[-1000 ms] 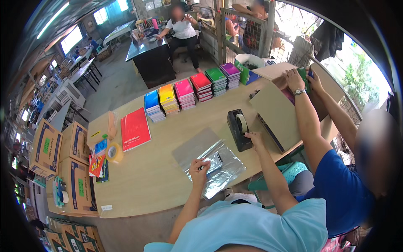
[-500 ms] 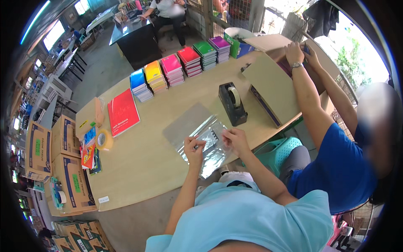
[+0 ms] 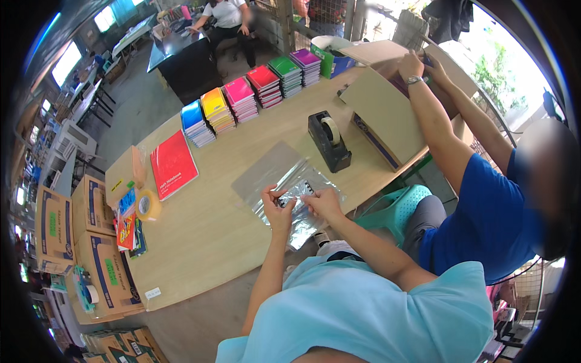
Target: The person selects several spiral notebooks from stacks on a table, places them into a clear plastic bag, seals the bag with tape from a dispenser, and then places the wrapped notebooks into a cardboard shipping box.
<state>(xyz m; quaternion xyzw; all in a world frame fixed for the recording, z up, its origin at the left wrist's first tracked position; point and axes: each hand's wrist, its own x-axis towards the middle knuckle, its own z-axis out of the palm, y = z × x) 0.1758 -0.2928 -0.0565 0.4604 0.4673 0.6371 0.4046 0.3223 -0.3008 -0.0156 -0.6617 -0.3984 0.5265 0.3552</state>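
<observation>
a wooden table [image 3: 230, 242] is seen from above, curved by the wide lens. at its near edge a stack of clear plastic sleeves [image 3: 275, 175] lies flat, its long axis running from the far left toward the near right corner. the glossy film is crinkled and catches the light.

the left hand [image 3: 277, 209] and the right hand [image 3: 324, 202] are met over the near end of the sleeves, close to the body. both are pinched shut on a small dark object [image 3: 290, 198] held between the fingertips, just above the film; what it is cannot be told. the two hands are equally near it, the left from one side, the right from the other. the rest of the sleeve stack extends away from the grip, toward the far left.

just beyond, to the right, a black tape dispenser [image 3: 328, 142] stands upright. further off, stacks of coloured notebooks [image 3: 251, 97] are set in a row, and a red notebook [image 3: 173, 164] lies flat and alone. a roll of tan tape [image 3: 147, 204] rests near the left edge.

at the right a co-worker in a blue shirt [image 3: 484, 218] is reaching into an open cardboard box [image 3: 387, 109]. brown cartons [image 3: 97, 254] are piled on the floor at the left.
</observation>
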